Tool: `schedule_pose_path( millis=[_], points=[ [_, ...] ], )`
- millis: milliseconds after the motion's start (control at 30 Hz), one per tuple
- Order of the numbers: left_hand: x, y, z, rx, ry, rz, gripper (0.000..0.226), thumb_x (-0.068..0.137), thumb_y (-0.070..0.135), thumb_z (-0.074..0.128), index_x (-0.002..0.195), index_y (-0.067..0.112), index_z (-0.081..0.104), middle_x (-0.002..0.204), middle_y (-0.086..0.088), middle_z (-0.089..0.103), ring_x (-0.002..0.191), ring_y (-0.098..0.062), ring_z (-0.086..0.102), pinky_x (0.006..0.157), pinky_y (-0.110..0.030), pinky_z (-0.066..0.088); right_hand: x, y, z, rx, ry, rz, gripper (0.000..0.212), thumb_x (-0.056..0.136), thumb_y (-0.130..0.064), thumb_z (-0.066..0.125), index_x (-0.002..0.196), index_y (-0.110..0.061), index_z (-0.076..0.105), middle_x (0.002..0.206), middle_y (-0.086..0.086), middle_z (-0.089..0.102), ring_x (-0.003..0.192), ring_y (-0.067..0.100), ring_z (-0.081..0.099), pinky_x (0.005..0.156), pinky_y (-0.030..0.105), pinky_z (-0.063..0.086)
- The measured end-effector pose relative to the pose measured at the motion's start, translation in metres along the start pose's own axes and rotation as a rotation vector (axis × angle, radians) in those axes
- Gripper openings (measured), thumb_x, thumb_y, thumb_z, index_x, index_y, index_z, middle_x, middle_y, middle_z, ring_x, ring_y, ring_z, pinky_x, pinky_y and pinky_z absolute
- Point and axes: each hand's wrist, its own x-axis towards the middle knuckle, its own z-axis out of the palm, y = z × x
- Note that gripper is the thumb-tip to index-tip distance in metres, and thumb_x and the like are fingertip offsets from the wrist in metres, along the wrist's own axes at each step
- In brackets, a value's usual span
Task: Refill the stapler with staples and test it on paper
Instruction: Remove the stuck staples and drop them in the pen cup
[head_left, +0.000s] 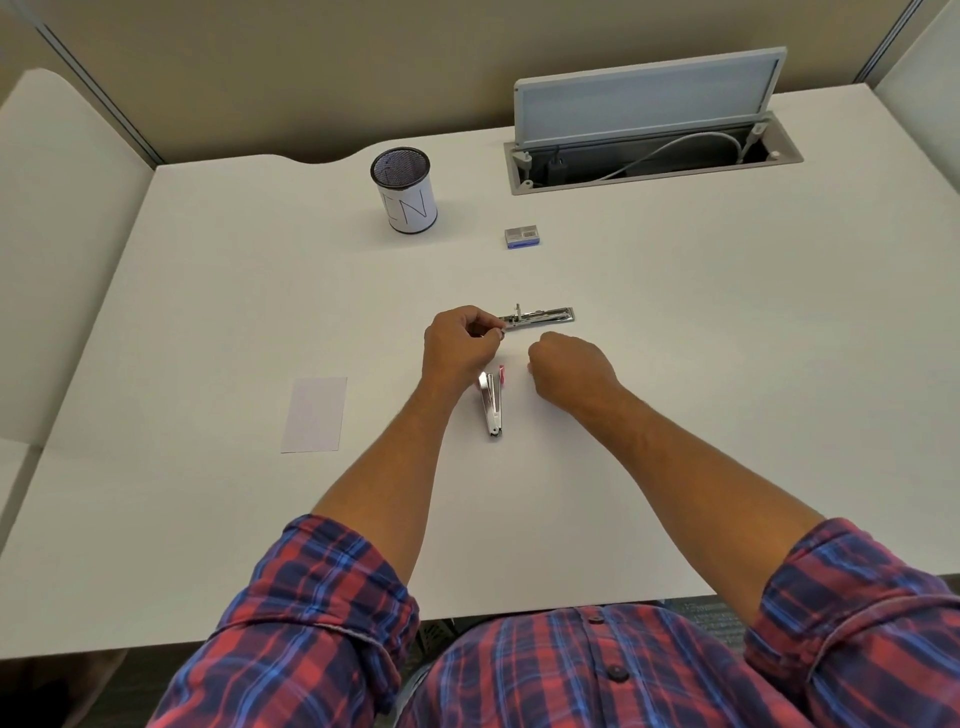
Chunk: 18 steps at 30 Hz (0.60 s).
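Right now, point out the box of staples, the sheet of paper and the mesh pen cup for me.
box of staples (522, 236): head view, on the middle of its top face.
sheet of paper (315, 414): head view, on the sheet's middle.
mesh pen cup (410, 207): head view, on its white label.

Shiny metal stapler (492, 405), matt desk (675, 415)

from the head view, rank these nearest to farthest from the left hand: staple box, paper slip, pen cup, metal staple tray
1. metal staple tray, pinched at its end by the left hand.
2. paper slip, to the hand's left, nearer the person.
3. staple box, beyond and right.
4. pen cup, at the back; close to the box's distance.
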Motion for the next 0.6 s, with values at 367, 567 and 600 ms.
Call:
schedule_pose_path(
  millis=[367,567,600],
  points=[
    [0.002,0.000,-0.001,0.004,0.010,0.001,0.014,0.080,0.012,0.073,0.078,0.026,0.076,0.074,0.011,0.074,0.072,-0.006,0.068,0.069,-0.018,0.053,0.007,0.010,-0.004,0.110,-0.055,0.045,0.024,0.100,-0.023,0.050,0.111,-0.008,0.064,0.113,0.010,0.063,0.100,0.031,0.064,0.074,0.035,0.046],
    [0.001,-0.002,0.000,-0.006,0.010,0.002,0.014,0.079,0.013,0.073,0.076,0.026,0.076,0.074,0.010,0.074,0.073,-0.007,0.069,0.070,-0.020,0.054,0.012,0.003,-0.016,0.026,-0.166,0.011,0.021,0.095,-0.012,0.048,0.108,-0.005,0.062,0.113,0.012,0.062,0.101,0.032,0.064,0.071,0.033,0.043],
    [0.001,-0.002,0.000,-0.007,0.012,0.004,0.016,0.079,0.012,0.073,0.075,0.027,0.075,0.074,0.011,0.074,0.073,-0.007,0.069,0.069,-0.019,0.054,0.013,0.002,-0.018,0.021,-0.180,0.010,0.021,0.094,-0.012,0.049,0.108,-0.005,0.062,0.112,0.012,0.063,0.101,0.032,0.064,0.070,0.033,0.043]
  ],
)
